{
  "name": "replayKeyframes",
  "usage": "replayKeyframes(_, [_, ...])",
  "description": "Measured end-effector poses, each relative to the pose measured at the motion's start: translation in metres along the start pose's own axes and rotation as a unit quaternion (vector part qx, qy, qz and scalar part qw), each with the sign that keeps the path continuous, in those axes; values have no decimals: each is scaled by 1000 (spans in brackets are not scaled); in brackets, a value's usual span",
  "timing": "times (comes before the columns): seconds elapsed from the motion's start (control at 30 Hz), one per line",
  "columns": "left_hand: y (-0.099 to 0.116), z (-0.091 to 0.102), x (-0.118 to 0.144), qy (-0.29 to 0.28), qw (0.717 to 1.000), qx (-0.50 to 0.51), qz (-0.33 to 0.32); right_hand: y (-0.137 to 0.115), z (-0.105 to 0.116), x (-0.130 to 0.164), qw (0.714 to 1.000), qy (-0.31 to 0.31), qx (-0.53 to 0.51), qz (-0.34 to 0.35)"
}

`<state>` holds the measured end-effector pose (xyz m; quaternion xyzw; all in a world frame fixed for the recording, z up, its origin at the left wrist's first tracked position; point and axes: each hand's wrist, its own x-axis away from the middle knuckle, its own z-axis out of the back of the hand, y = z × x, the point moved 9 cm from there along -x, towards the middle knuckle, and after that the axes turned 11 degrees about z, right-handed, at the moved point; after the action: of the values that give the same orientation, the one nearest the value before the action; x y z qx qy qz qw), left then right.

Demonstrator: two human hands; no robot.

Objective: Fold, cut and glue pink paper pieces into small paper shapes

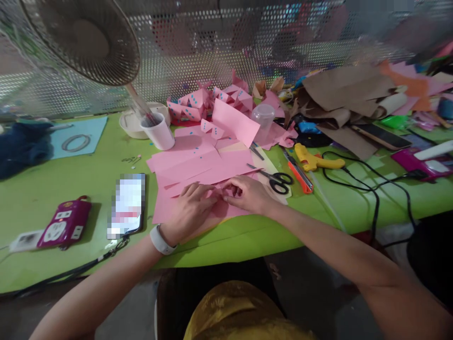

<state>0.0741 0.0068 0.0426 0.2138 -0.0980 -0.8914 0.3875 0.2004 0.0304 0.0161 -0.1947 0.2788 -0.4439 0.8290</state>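
Both of my hands meet over a stack of pink paper sheets (187, 172) at the table's front edge. My left hand (191, 208), with a white band on its wrist, is closed, fingertips pinching a piece of pink paper (218, 194). From the other side my right hand (247, 194) pinches the same piece, fingers bent and close together. The fingers partly cover the piece, so its shape is unclear. Black-handled scissors (278, 182) lie just beyond my right hand, beside an orange utility knife (300, 175).
Folded pink paper pieces with blue dots (193, 101) pile up at the back. A fan (88, 42) and white cup (159, 132) stand back left. A phone (127, 205) and purple power strip (65, 222) lie left; a yellow glue gun (314, 159) and its cables lie right.
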Motion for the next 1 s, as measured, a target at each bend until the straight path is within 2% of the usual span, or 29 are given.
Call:
replayKeyframes(0.17, [5,-5,2,-2,999,-7,-35,-3,0,0,1000,3,-2,9])
replayKeyframes(0.33, [2,-9,4,5,999,-39,-35,-1,-1,-2,1000,-1,-21,1])
replayKeyframes(0.43, [1,-12,6,-28,997,-59,-48,4,-5,-3,998,-26,-51,-26])
replayKeyframes(0.57, [6,-13,13,-94,990,-45,-97,11,-10,-6,992,-64,-87,-61])
replayKeyframes(0.67, [6,-14,16,-131,985,-51,-102,15,-16,-11,984,-94,-128,-82])
replayKeyframes(0.83, [4,-16,18,-142,982,-54,-109,18,-23,-22,974,-150,-139,-98])
replayKeyframes(1.0, [2,-17,24,-159,976,-86,-125,19,-22,-23,972,-167,-119,-114])
